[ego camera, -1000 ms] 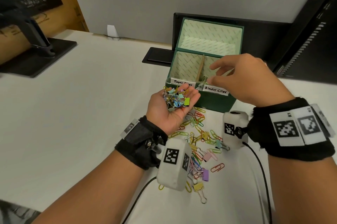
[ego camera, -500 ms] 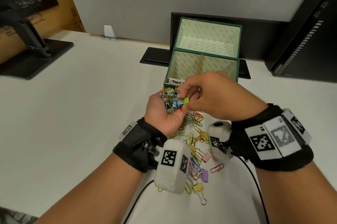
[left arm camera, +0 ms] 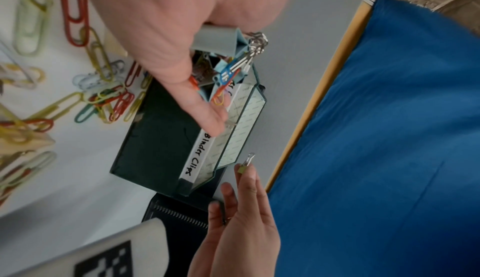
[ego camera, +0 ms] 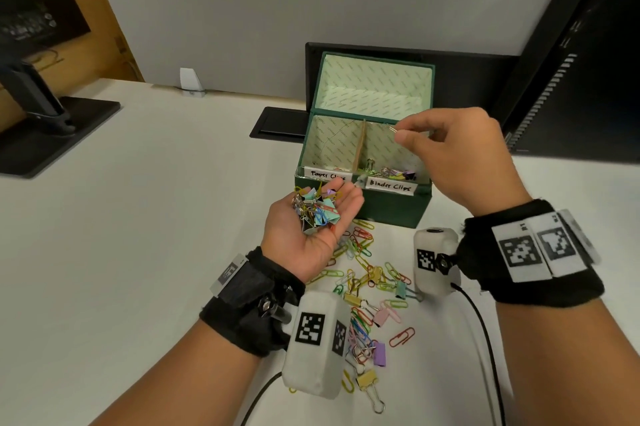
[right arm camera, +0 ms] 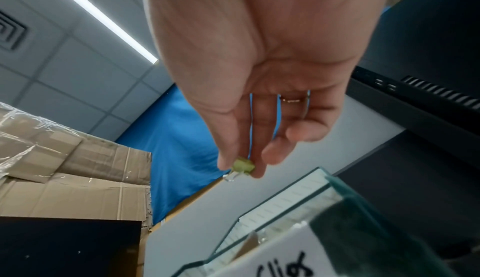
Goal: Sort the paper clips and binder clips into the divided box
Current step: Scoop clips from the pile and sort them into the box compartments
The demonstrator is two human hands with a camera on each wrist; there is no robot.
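Observation:
A green divided box (ego camera: 394,209) stands open on the white table, labelled "Paper Clips" on the left and "Binder Clips" on the right, with a cardboard divider (ego camera: 360,145) between. Several binder clips (ego camera: 394,172) lie in the right compartment. My left hand (ego camera: 341,205) is held palm up in front of the box and carries a heap of mixed clips (ego camera: 316,209), also seen in the left wrist view as the heap (left arm camera: 228,59). My right hand (ego camera: 398,134) hovers over the right compartment and pinches a small green binder clip (right arm camera: 242,165) between thumb and forefinger.
A loose pile of coloured paper clips and binder clips (ego camera: 367,290) lies on the table between my wrists. A monitor stand (ego camera: 45,120) sits at far left, a black monitor (ego camera: 571,79) at right, and a black plate (ego camera: 280,122) behind the box.
My right hand picked a green binder clip out of the heap in my left palm and lifted it up and right, over the right compartment. The left hand stayed put.

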